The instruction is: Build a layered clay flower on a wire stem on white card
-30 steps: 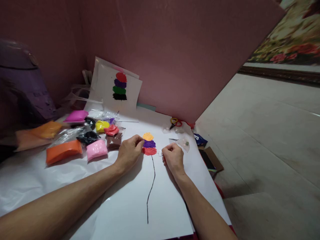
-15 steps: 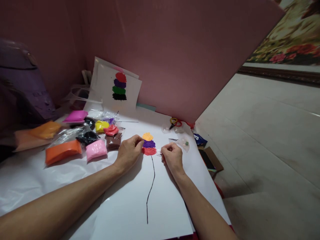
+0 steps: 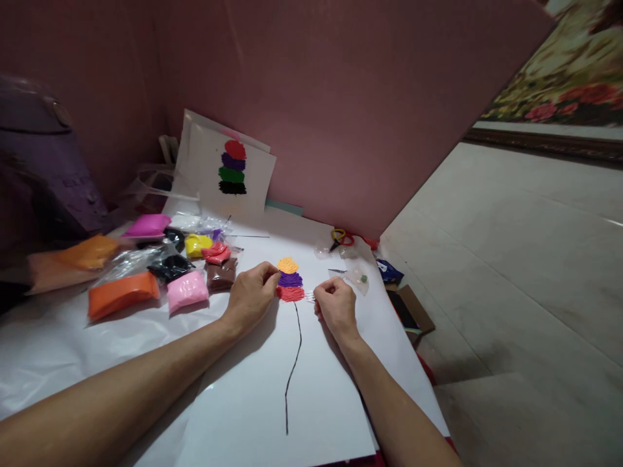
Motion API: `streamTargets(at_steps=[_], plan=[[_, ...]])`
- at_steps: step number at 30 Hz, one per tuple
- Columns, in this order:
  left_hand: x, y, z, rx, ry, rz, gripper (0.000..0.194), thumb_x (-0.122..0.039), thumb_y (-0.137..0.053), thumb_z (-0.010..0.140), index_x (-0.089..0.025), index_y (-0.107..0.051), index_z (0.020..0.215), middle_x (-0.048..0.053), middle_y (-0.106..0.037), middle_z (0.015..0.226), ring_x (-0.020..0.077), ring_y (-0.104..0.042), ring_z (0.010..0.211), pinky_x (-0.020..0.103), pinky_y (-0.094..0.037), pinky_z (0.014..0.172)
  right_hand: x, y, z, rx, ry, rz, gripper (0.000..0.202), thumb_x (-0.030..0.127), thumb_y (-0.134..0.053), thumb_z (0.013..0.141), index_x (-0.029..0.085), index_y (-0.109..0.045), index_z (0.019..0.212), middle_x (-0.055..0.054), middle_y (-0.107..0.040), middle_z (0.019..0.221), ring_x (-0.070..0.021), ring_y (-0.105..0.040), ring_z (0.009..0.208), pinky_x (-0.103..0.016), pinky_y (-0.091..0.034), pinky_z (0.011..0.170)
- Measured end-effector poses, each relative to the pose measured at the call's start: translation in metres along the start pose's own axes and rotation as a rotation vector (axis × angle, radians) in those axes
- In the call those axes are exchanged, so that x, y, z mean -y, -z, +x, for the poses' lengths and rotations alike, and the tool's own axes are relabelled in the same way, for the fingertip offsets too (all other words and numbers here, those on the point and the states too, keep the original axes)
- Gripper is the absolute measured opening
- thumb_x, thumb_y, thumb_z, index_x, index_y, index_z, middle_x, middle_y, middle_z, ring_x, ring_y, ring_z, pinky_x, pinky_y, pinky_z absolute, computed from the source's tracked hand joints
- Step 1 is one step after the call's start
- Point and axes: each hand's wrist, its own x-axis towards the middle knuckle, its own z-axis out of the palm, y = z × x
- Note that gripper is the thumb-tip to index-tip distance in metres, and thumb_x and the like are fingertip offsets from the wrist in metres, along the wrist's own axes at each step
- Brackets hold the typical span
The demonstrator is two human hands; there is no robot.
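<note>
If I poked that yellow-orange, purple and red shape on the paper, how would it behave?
The three-colour shape would probably dent, since its ridged surface looks like soft clay. It's unlikely to roll or tip, lying flat on the white sheet. Lifted, it might tear where the colours meet, as each looks like a separate patch.

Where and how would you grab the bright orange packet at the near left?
The bright orange packet is probably best pinched at its long near edge, from the near side: it lies flat with white sheet before it, while clear plastic crowds its far side.
</note>
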Motion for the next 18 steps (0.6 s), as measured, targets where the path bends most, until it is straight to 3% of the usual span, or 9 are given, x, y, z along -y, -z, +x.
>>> streamTargets(at_steps=[8, 18], plan=[[0.0006, -0.0006, 0.0002, -0.004, 0.01, -0.003, 0.018, -0.029, -0.049, 0.082, -0.021, -0.061, 0.072, 0.001, -0.065, 0.065, 0.018, -0.058, 0.066, 0.028, -0.041, 0.065, 0.0063, -0.0014, -0.0023, -0.031, -0.047, 0.123, 0.007, 0.017, -0.051, 0.057, 0.021, -0.049, 0.061, 0.009, -0.048, 0.036, -0.01, -0.044, 0.027, -0.018, -0.034, 0.024], [-0.0004, 0.0, -0.0003, 0.001, 0.014, -0.012, 0.018, -0.029, -0.049, 0.082, -0.021, -0.061, 0.072, 0.001, -0.066, 0.065, 0.0186, -0.06, 0.067, 0.029, -0.041, 0.065, 0.0041, -0.0014, -0.0028, 0.001, 0.021, 0.104, 0.006, 0.017, -0.052, 0.058, 0.021, -0.049, 0.059, 0.009, -0.047, 0.037, -0.0108, -0.045, 0.029, -0.019, -0.034, 0.027]])
